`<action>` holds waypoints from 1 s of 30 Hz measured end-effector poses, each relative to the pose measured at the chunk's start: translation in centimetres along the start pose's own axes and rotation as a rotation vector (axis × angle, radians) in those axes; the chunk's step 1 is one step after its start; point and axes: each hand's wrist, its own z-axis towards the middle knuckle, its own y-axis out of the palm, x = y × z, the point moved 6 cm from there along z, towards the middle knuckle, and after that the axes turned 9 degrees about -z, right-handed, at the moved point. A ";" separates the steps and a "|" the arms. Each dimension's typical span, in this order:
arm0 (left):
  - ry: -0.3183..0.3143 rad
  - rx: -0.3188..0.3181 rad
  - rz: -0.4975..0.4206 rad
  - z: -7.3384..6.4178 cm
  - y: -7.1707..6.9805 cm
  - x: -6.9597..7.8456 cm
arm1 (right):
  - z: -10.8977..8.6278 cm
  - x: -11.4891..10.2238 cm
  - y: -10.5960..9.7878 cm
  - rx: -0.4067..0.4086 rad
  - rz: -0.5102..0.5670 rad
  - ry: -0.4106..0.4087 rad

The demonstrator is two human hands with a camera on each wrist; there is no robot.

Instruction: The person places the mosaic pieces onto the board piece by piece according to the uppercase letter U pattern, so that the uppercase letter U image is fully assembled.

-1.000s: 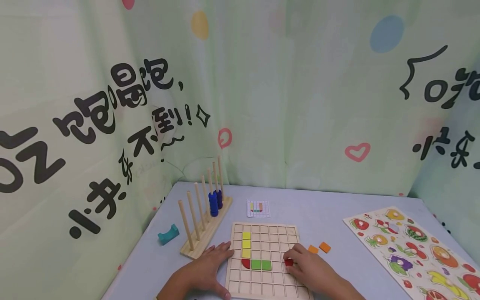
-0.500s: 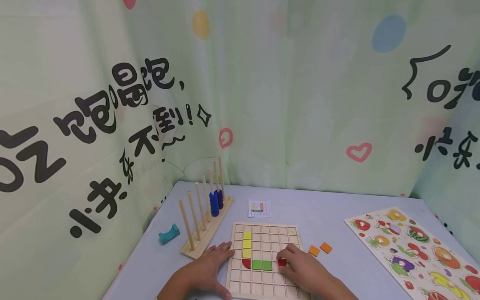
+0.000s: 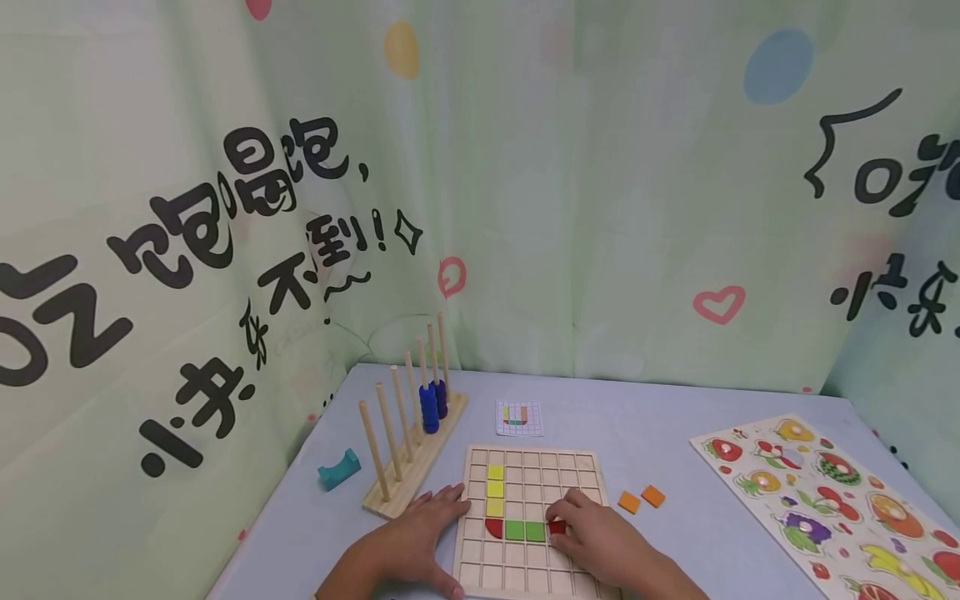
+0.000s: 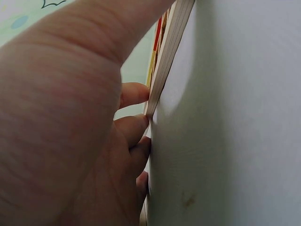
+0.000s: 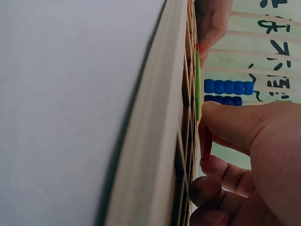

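Observation:
A wooden grid board (image 3: 551, 475) lies on the table between the hands. Three yellow square tiles (image 3: 496, 489) form a column on it; below are a red rounded-corner tile (image 3: 494, 528) and two green square tiles (image 3: 524, 531) in a row. My right hand (image 3: 600, 537) pinches another red tile (image 3: 557, 527) just right of the green ones. In the right wrist view this red tile (image 5: 207, 143) is tilted between thumb and finger, close over the grid. My left hand (image 3: 411, 537) rests with extended fingers against the board's left edge; the left wrist view shows fingertips (image 4: 141, 92) touching that edge.
Two orange tiles (image 3: 641, 499) lie right of the board. Behind it is a small pattern card (image 3: 519, 418). A wooden peg stand (image 3: 420, 458) with blue rings (image 3: 429, 408) and a teal arch-shaped piece (image 3: 339, 471) are at left; a fruit-picture board (image 3: 832, 500) lies right.
My right hand has moved left over the board with the red tile, bringing it from a gap away up beside the green tiles. The left hand stays at the board's edge.

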 end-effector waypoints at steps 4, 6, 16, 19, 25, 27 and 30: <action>0.012 -0.005 0.006 0.0 -0.1 0.1 | 0.0 0.0 0.1 -0.005 -0.008 -0.003; 0.022 -0.007 0.009 0.0 -0.1 0.2 | 0.0 0.0 0.1 -0.004 -0.011 -0.004; 0.033 -0.003 0.032 0.2 0.0 0.0 | 0.1 -0.2 0.1 -0.007 -0.014 0.000; 0.028 -0.003 0.036 0.1 0.0 -0.1 | 0.2 -0.4 0.1 -0.012 -0.013 0.000; 0.015 -0.006 0.026 0.0 0.0 0.1 | 0.3 -0.5 0.1 -0.025 -0.012 0.011; 0.012 -0.009 0.018 0.0 0.0 0.2 | 0.4 -0.4 0.1 -0.026 -0.018 0.019; 0.007 -0.014 0.011 0.0 -0.1 0.2 | 0.4 -0.4 0.2 -0.026 -0.023 0.024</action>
